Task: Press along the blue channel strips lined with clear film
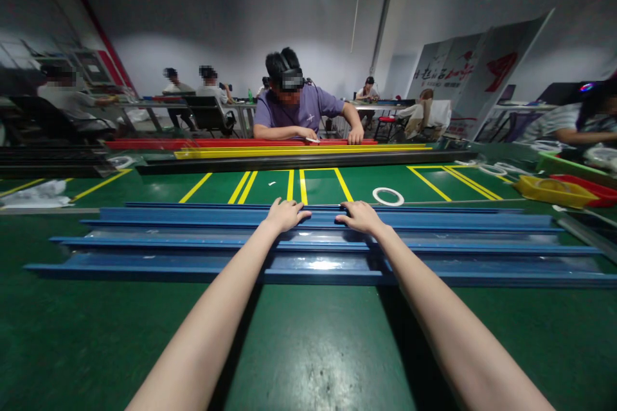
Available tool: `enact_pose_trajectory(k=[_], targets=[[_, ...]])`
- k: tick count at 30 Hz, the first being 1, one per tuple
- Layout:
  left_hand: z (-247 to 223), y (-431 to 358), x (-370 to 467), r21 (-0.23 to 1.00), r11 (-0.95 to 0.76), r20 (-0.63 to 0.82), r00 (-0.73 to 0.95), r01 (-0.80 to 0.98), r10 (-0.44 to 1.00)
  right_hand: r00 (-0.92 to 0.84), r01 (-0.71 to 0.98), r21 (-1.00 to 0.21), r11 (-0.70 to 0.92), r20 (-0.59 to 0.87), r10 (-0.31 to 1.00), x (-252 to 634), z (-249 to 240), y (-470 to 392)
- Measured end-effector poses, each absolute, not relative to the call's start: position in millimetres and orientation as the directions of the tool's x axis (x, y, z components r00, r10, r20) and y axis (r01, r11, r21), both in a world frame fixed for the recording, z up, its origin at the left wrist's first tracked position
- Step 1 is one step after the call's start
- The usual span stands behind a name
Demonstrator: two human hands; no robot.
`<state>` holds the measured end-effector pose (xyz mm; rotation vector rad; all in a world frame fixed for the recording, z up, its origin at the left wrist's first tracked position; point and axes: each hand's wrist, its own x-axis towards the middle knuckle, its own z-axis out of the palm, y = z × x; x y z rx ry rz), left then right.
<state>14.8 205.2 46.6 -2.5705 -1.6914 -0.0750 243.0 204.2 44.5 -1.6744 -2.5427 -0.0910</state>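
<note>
Several long blue channel-shaped profiles lie side by side across the green table in front of me. My left hand reaches to the farthest of them, its fingers bent over the far edge and its thumb pointing inward on the near side. My right hand grips the same far blue profile a short way to the right, thumb also turned inward. Both forearms pass above the nearer profiles. The fingertips are partly hidden behind the edge. Clear film seems to line the channels.
Beyond lie a white tape ring, yellow tape lines, and black, yellow and red profiles. Opposite, a co-worker in a purple shirt bends over the red ones. A yellow bin stands right; plastic film lies left.
</note>
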Motion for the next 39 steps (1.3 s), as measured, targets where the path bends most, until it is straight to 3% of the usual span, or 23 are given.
enact_pose_trajectory(k=[11, 21, 32, 39], targets=[[73.2, 182.7, 1.7, -0.222, -0.405, 0.343, 0.46, 0.887, 0.819, -0.38, 0.923, 0.084, 0.375, 0.346, 0.858, 232.9, 64.8, 174.5], [108.8, 127.8, -7.8, -0.293, -0.411, 0.431, 0.503, 0.863, 0.749, -0.441, 0.895, 0.137, 0.425, 0.42, 0.793, 231.6, 98.2, 126.5], [78.3, 46.9, -12.3, -0.278, -0.445, 0.476, 0.524, 0.852, 0.706, -0.453, 0.882, 0.144, 0.449, 0.526, 0.72, 234.2, 82.8, 36.2], [57.5, 23.4, -17.1, -0.294, -0.491, 0.505, 0.57, 0.82, 0.648, -0.423, 0.886, 0.089, 0.456, 0.558, 0.714, 232.1, 57.4, 3.7]])
